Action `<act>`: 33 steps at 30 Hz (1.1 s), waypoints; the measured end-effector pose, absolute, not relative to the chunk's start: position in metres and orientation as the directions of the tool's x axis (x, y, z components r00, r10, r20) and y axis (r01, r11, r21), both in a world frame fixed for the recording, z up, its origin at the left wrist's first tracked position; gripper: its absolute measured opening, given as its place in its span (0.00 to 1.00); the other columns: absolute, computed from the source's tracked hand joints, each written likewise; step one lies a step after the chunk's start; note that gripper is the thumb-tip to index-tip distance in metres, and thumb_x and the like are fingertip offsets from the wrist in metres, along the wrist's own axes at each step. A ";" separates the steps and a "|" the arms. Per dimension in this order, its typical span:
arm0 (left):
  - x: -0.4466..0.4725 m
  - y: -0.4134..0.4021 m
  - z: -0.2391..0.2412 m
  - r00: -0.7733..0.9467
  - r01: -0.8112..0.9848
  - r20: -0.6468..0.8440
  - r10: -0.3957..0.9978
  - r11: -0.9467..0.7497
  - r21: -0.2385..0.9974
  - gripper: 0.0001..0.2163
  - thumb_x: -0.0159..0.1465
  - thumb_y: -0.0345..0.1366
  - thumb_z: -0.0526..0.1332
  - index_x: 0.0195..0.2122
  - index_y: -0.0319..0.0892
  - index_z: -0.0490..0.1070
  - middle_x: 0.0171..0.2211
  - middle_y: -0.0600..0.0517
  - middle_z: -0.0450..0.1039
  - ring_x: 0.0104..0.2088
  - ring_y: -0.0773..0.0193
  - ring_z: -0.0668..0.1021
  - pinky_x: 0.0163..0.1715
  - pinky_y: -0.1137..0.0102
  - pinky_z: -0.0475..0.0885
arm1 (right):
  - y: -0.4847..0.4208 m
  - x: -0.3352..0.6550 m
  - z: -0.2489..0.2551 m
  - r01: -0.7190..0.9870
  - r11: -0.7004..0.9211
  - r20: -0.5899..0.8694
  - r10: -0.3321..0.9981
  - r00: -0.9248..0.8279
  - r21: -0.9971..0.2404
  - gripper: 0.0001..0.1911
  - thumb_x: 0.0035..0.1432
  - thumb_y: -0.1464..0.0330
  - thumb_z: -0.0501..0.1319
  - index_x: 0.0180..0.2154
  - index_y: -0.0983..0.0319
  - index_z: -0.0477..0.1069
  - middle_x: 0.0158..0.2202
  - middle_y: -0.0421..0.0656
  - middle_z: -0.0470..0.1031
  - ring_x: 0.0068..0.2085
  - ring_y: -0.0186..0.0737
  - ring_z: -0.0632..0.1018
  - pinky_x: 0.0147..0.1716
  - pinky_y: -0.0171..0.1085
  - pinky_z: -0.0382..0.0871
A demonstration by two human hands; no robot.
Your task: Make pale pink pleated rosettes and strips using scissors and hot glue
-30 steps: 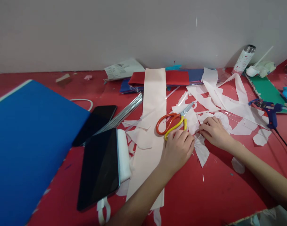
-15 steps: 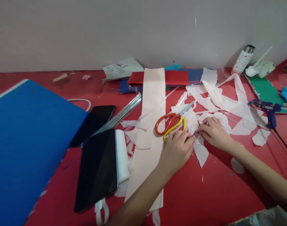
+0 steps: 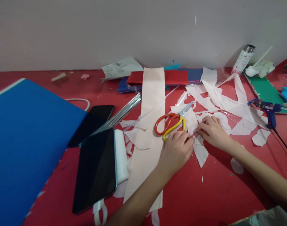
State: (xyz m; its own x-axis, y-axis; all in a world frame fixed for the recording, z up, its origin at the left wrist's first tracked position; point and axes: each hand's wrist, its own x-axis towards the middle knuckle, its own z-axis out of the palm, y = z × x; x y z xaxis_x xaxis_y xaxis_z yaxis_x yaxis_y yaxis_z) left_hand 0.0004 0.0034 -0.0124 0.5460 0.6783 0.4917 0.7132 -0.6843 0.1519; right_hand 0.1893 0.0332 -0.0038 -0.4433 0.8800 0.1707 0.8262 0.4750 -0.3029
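My left hand [image 3: 177, 149], fingers curled, is in the middle of the table, its fingertips pinching the edge of a white crepe paper piece [image 3: 201, 153]. Close by on the right, my right hand [image 3: 211, 130] has its fingers bent together at the top of the same piece. The fingers hide part of the pinched spot. Just beyond my left hand lie scissors [image 3: 173, 122] with one red and one yellow handle, blades pointing away. Under my left wrist runs a long pale pink crepe paper strip [image 3: 152, 103].
White paper scraps [image 3: 206, 100] lie beyond my hands. On the right is a blue glue gun [image 3: 270, 113] with a cord; a bottle [image 3: 243, 59] stands behind it. To the left are a tablet [image 3: 96, 169], a black phone [image 3: 91, 124], wire stems [image 3: 124, 111] and a blue board [image 3: 32, 147].
Both hands stay almost in place, still pinching the paper; my right fingertips have shifted slightly left. The view has moved a little.
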 end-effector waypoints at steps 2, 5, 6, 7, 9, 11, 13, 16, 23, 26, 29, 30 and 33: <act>0.001 0.004 -0.012 0.547 0.712 0.493 0.677 -0.686 0.152 0.08 0.61 0.27 0.54 0.31 0.42 0.72 0.30 0.50 0.72 0.35 0.60 0.71 0.38 0.62 0.64 | 0.033 0.189 -0.004 0.836 0.449 0.166 0.894 -0.417 -0.316 0.04 0.58 0.69 0.56 0.34 0.59 0.70 0.39 0.46 0.65 0.41 0.45 0.64 0.41 0.44 0.58; 0.001 0.004 -0.012 0.546 0.714 0.488 0.681 -0.683 0.154 0.08 0.61 0.28 0.54 0.31 0.43 0.72 0.30 0.50 0.72 0.35 0.60 0.71 0.37 0.62 0.64 | 0.033 0.188 -0.004 0.826 0.444 0.166 0.896 -0.411 -0.347 0.05 0.58 0.70 0.56 0.34 0.58 0.71 0.39 0.46 0.65 0.41 0.45 0.64 0.41 0.45 0.57; 0.000 0.004 -0.013 0.545 0.715 0.487 0.683 -0.682 0.155 0.08 0.61 0.28 0.54 0.31 0.43 0.72 0.30 0.50 0.72 0.35 0.60 0.71 0.37 0.62 0.64 | 0.032 0.188 -0.004 0.822 0.446 0.168 0.895 -0.413 -0.356 0.06 0.58 0.71 0.56 0.35 0.58 0.71 0.39 0.46 0.65 0.41 0.45 0.64 0.41 0.45 0.57; 0.000 0.004 -0.014 0.545 0.716 0.484 0.685 -0.680 0.157 0.08 0.61 0.28 0.54 0.31 0.43 0.72 0.30 0.50 0.72 0.35 0.60 0.71 0.38 0.62 0.64 | 0.032 0.188 -0.004 0.817 0.449 0.169 0.894 -0.416 -0.361 0.06 0.58 0.71 0.55 0.35 0.58 0.71 0.39 0.46 0.65 0.41 0.44 0.64 0.41 0.44 0.57; 0.000 0.004 -0.015 0.548 0.716 0.476 0.688 -0.680 0.159 0.08 0.61 0.28 0.54 0.32 0.43 0.72 0.31 0.50 0.72 0.35 0.60 0.71 0.39 0.62 0.64 | 0.032 0.188 -0.003 0.810 0.461 0.167 0.887 -0.430 -0.362 0.08 0.59 0.72 0.55 0.35 0.58 0.71 0.39 0.45 0.64 0.41 0.44 0.63 0.41 0.44 0.57; 0.000 0.004 -0.015 0.552 0.716 0.468 0.690 -0.680 0.159 0.08 0.61 0.28 0.54 0.32 0.43 0.72 0.31 0.50 0.72 0.35 0.60 0.70 0.40 0.61 0.64 | 0.033 0.188 -0.002 0.803 0.486 0.163 0.873 -0.459 -0.345 0.09 0.59 0.73 0.54 0.35 0.57 0.72 0.39 0.45 0.64 0.41 0.43 0.63 0.42 0.44 0.56; 0.000 0.004 -0.015 0.554 0.714 0.464 0.691 -0.681 0.160 0.08 0.61 0.27 0.54 0.32 0.42 0.72 0.30 0.50 0.72 0.35 0.60 0.70 0.40 0.61 0.64 | 0.034 0.188 -0.002 0.800 0.513 0.162 0.858 -0.488 -0.312 0.10 0.60 0.72 0.53 0.35 0.57 0.72 0.38 0.45 0.65 0.41 0.43 0.63 0.43 0.44 0.55; 0.000 0.004 -0.015 0.549 0.714 0.467 0.693 -0.679 0.168 0.08 0.61 0.27 0.54 0.32 0.43 0.72 0.31 0.50 0.72 0.35 0.60 0.71 0.40 0.61 0.65 | 0.036 0.188 -0.003 0.797 0.547 0.161 0.837 -0.522 -0.257 0.10 0.60 0.73 0.52 0.36 0.58 0.71 0.38 0.46 0.65 0.41 0.43 0.63 0.44 0.45 0.55; -0.001 0.004 -0.013 0.492 0.739 0.517 0.700 -0.650 0.176 0.07 0.62 0.29 0.54 0.35 0.42 0.72 0.32 0.50 0.74 0.37 0.59 0.72 0.39 0.62 0.65 | 0.040 0.194 -0.001 0.749 0.588 0.154 0.807 -0.570 -0.305 0.09 0.61 0.73 0.51 0.35 0.60 0.70 0.37 0.45 0.64 0.41 0.43 0.63 0.44 0.42 0.56; -0.001 0.006 -0.010 0.462 0.744 0.553 0.693 -0.642 0.183 0.06 0.63 0.31 0.54 0.36 0.41 0.71 0.32 0.50 0.74 0.36 0.60 0.72 0.38 0.63 0.65 | 0.039 0.195 0.004 0.738 0.573 0.162 0.816 -0.555 -0.356 0.08 0.62 0.71 0.52 0.35 0.60 0.69 0.36 0.45 0.65 0.41 0.43 0.63 0.44 0.43 0.57; -0.001 0.006 -0.008 0.463 0.730 0.561 0.686 -0.654 0.198 0.06 0.63 0.31 0.54 0.32 0.42 0.69 0.30 0.52 0.73 0.34 0.61 0.72 0.37 0.64 0.64 | 0.034 0.192 0.012 0.733 0.551 0.154 0.828 -0.538 -0.398 0.07 0.62 0.71 0.53 0.35 0.60 0.69 0.36 0.45 0.65 0.42 0.43 0.64 0.43 0.43 0.58; -0.002 0.006 -0.008 0.453 0.733 0.558 0.695 -0.647 0.210 0.06 0.64 0.31 0.54 0.32 0.42 0.69 0.29 0.52 0.73 0.34 0.61 0.72 0.37 0.65 0.64 | 0.032 0.191 0.015 0.732 0.541 0.151 0.834 -0.531 -0.414 0.06 0.62 0.70 0.53 0.35 0.60 0.69 0.36 0.45 0.65 0.42 0.43 0.64 0.43 0.43 0.58; -0.004 0.004 -0.010 0.412 0.750 0.539 0.735 -0.609 0.257 0.06 0.64 0.32 0.53 0.32 0.42 0.68 0.30 0.51 0.73 0.34 0.61 0.71 0.37 0.65 0.64 | 0.028 0.188 0.020 0.718 0.514 0.146 0.847 -0.511 -0.469 0.05 0.61 0.70 0.54 0.33 0.60 0.68 0.36 0.45 0.66 0.42 0.43 0.65 0.43 0.42 0.59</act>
